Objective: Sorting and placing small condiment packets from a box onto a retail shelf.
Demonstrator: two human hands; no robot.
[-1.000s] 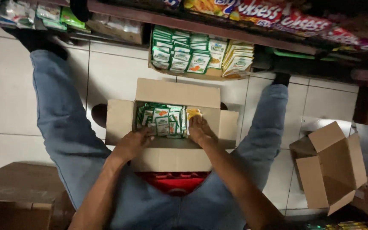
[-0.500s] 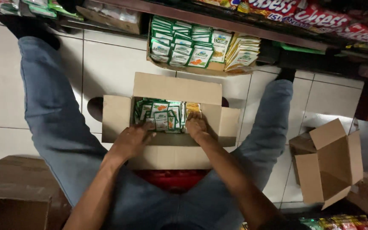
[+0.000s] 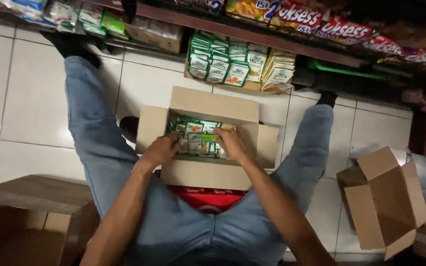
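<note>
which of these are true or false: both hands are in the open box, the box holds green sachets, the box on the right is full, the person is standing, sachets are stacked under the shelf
1. Both the left hand and right hand are in the open cardboard box: true.
2. It holds green sachets: true.
3. The cardboard box on the right is full: false, it looks empty.
4. The person is standing: false, they sit on the tiled floor, legs spread.
5. Stacked sachets sit under the shelf: true.
</note>
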